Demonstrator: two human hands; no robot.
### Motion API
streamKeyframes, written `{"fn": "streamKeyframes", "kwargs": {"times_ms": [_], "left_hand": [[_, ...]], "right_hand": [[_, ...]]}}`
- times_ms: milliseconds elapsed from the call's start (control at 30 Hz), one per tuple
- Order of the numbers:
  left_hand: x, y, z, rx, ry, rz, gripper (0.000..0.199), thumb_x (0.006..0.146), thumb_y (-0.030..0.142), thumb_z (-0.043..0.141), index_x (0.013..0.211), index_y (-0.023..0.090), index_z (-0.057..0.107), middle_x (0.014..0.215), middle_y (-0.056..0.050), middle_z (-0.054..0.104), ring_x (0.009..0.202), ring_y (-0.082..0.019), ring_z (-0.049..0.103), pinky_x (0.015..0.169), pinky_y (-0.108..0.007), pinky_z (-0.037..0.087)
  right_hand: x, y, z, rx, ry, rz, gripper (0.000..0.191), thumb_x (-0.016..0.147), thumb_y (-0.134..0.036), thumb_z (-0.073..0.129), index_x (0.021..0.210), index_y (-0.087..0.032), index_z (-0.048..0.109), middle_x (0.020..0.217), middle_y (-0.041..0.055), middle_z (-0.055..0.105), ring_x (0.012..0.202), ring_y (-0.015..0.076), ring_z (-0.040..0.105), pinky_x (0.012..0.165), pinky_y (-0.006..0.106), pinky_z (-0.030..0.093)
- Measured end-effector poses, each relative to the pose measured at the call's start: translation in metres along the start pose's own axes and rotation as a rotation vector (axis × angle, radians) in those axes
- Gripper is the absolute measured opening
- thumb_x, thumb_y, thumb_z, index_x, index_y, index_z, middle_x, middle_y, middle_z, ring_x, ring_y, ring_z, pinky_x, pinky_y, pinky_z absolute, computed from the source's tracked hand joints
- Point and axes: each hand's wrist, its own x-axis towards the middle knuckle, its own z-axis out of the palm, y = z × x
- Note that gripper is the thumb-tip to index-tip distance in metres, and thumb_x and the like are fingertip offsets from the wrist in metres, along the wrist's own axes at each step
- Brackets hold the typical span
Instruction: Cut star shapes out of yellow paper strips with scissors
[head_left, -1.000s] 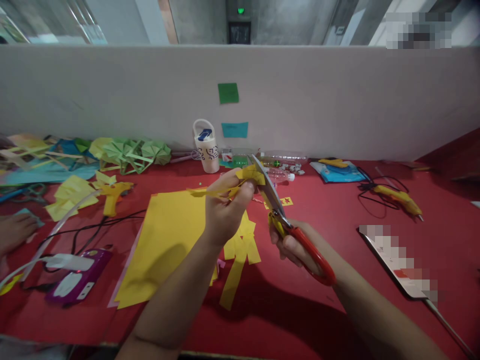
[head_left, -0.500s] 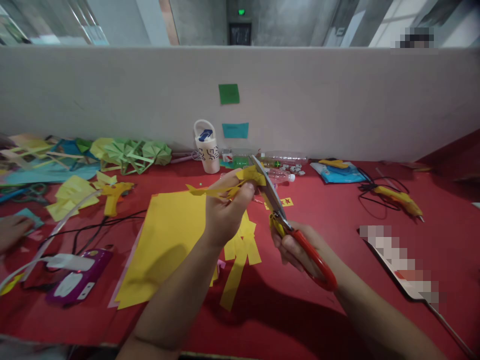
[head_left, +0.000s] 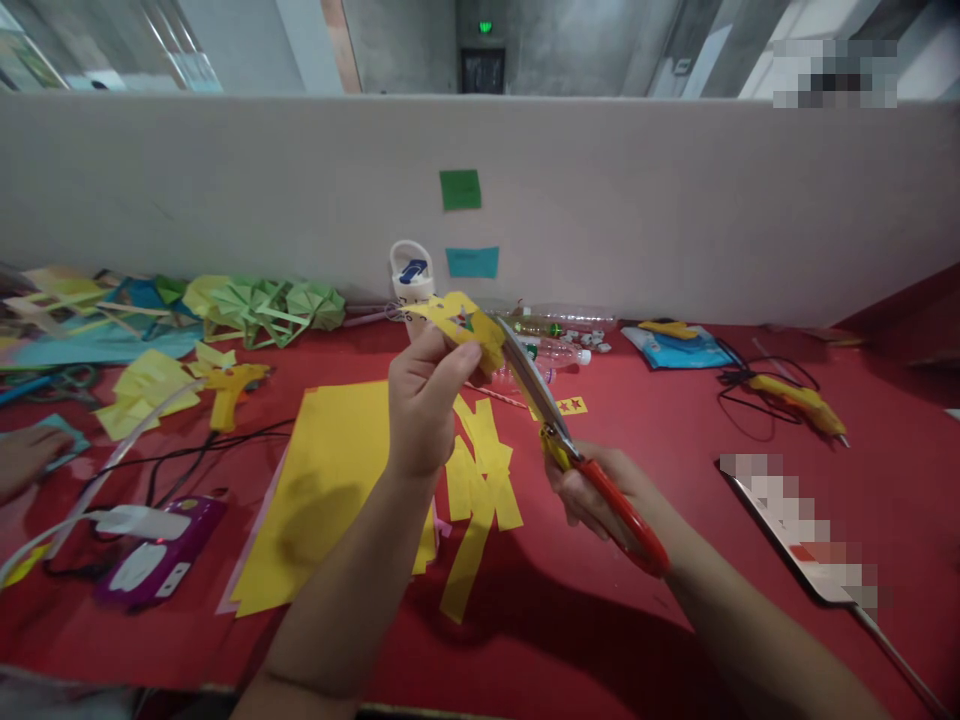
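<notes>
Between the thumb and fingers of my left hand (head_left: 426, 405) is a piece of yellow paper (head_left: 471, 322) with star-shaped holes in it. My right hand (head_left: 589, 490) is closed around the red handles of a pair of scissors (head_left: 551, 405). The blades point up and to the left, their tips at the right edge of the held paper. Below my hands, several cut yellow paper strips (head_left: 484, 480) lie across one another. A stack of yellow paper sheets (head_left: 330, 480) lies under my left forearm. Behind the blades is a strip with red-looking star shapes (head_left: 574, 405).
A white cup (head_left: 411, 280) and clear plastic bottles (head_left: 570, 316) stand or lie along the partition. On the left are a yellow glue gun (head_left: 225, 390), a purple power strip (head_left: 161, 550) and another person's hand (head_left: 30, 460). Right: another glue gun (head_left: 799, 397) and a phone (head_left: 795, 545) on a cable.
My left hand has shifted slightly left and turned, so the yellow paper now shows its star holes. The paper has come away from between the blades, which look closer together.
</notes>
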Motion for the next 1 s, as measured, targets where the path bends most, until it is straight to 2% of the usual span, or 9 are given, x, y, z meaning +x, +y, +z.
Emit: {"fn": "streamKeyframes", "kwargs": {"times_ms": [100,267,500,667,867,1000], "left_hand": [[0.001,0.002,0.001,-0.037,-0.031,-0.070,0.015,0.078,0.026,0.063,0.065,0.019,0.064,0.059,0.002,0.059,0.056,-0.008,0.053,0.056,-0.022,0.047],[0.000,0.003,0.004,-0.083,-0.110,-0.169,0.005,0.069,0.022,0.069,0.067,0.018,0.068,0.061,0.001,0.063,0.057,-0.010,0.058,0.056,-0.023,0.050],[0.003,0.005,0.003,-0.149,-0.038,-0.117,0.010,0.074,0.021,0.066,0.064,0.019,0.066,0.060,0.003,0.061,0.056,-0.007,0.056,0.057,-0.020,0.048],[0.004,0.008,0.000,-0.125,-0.039,-0.107,0.015,0.073,0.019,0.063,0.059,0.018,0.060,0.058,0.003,0.058,0.054,-0.007,0.054,0.056,-0.020,0.046],[0.006,0.010,-0.003,-0.071,-0.056,-0.098,0.015,0.071,0.020,0.062,0.057,0.019,0.056,0.055,0.003,0.057,0.053,-0.008,0.053,0.055,-0.022,0.047],[0.007,0.011,-0.004,-0.012,-0.074,-0.084,0.014,0.071,0.022,0.060,0.058,0.020,0.057,0.056,0.002,0.056,0.054,-0.010,0.054,0.056,-0.025,0.049]], "right_hand": [[0.000,-0.001,0.002,0.000,0.012,0.007,0.046,0.086,-0.064,0.054,0.069,-0.022,0.045,0.053,-0.0066,0.039,0.044,0.0088,0.034,0.043,0.024,0.030],[-0.001,0.003,0.002,0.027,0.034,0.043,0.045,0.086,-0.063,0.053,0.070,-0.022,0.045,0.051,-0.0086,0.035,0.042,0.0088,0.031,0.044,0.025,0.033],[0.001,0.002,0.000,-0.021,0.012,-0.031,0.043,0.087,-0.060,0.055,0.069,-0.022,0.044,0.056,-0.0057,0.040,0.048,0.0099,0.036,0.046,0.025,0.032],[0.001,0.004,-0.001,-0.019,-0.030,-0.009,0.042,0.087,-0.059,0.055,0.071,-0.022,0.046,0.056,-0.0065,0.039,0.047,0.0089,0.035,0.046,0.024,0.034],[-0.001,0.006,-0.003,-0.028,-0.077,0.011,0.043,0.085,-0.062,0.054,0.072,-0.021,0.046,0.059,-0.0046,0.043,0.047,0.0088,0.036,0.043,0.024,0.030],[-0.002,0.001,-0.002,-0.049,-0.083,0.065,0.036,0.086,-0.053,0.057,0.074,-0.021,0.047,0.062,-0.0031,0.048,0.048,0.0087,0.036,0.043,0.024,0.030]]}}
